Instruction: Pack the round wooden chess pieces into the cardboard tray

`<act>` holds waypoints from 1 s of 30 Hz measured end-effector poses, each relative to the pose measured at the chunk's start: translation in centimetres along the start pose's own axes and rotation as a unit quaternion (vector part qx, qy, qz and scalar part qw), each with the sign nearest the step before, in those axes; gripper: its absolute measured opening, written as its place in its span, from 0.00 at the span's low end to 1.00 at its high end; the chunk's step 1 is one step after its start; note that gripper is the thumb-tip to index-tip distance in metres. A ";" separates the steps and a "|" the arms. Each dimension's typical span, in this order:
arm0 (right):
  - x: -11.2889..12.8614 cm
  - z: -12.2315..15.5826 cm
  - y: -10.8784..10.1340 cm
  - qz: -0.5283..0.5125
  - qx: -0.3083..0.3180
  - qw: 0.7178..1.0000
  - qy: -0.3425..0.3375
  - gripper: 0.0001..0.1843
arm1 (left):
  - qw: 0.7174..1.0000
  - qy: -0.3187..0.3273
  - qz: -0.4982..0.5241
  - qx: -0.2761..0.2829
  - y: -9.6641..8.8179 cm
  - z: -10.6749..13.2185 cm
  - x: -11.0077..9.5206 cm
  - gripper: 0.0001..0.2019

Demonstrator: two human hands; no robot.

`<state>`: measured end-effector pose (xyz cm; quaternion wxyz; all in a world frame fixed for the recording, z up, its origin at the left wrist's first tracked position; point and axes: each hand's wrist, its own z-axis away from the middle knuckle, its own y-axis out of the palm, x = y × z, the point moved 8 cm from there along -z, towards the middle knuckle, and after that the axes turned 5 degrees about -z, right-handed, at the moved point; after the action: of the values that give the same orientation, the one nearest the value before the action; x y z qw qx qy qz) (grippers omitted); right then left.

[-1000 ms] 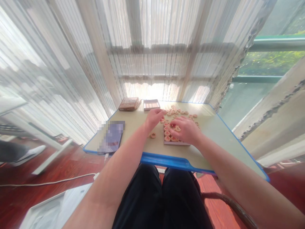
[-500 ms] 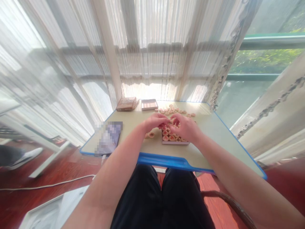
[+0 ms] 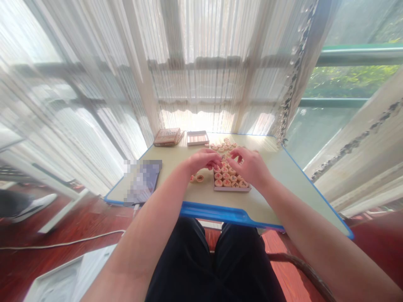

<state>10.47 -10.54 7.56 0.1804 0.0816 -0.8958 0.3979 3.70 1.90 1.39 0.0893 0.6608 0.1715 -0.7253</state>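
A shallow box tray [image 3: 232, 188] lies on the small blue-edged table [image 3: 217, 212], partly filled with round wooden chess pieces [image 3: 225, 179]. My left hand [image 3: 203, 160] hovers at the tray's far left corner with curled fingers, pinched on something I cannot make out. My right hand [image 3: 250, 167] rests over the tray's right side, fingers bent toward the left hand's fingertips. Loose pieces [image 3: 226, 147] lie scattered beyond the hands. Two single pieces [image 3: 197, 178] sit on the table left of the tray.
A phone [image 3: 143, 181] with a cable lies at the table's left edge. A brown box [image 3: 167, 136] and an open box lid [image 3: 197, 137] stand at the back by the sheer curtain. My dark-trousered legs are under the table; a white tray [image 3: 63, 277] is on the red floor.
My left hand came back from the loose pile to the tray's far corner, meeting my right hand. My right hand lifted off the rows, which now show more pieces.
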 end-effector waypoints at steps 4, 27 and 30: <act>0.3 0.1 0.0 0.000 0.008 1.000 -0.021 0.07 | 1.000 -0.001 -0.007 0.001 0.1 0.1 0.0 0.09; 0.6 0.1 0.0 0.013 0.033 0.999 -0.031 0.11 | 1.000 0.007 -0.015 0.024 0.6 0.6 -0.7 0.13; 0.4 0.0 -0.2 0.020 0.022 0.999 -0.020 0.10 | 0.999 0.033 -0.002 -0.021 0.0 0.5 -1.2 0.17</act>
<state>10.18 -10.64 7.81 0.1527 0.0758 -0.8918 0.4190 3.32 1.61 2.60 0.0959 0.6822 0.1909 -0.6992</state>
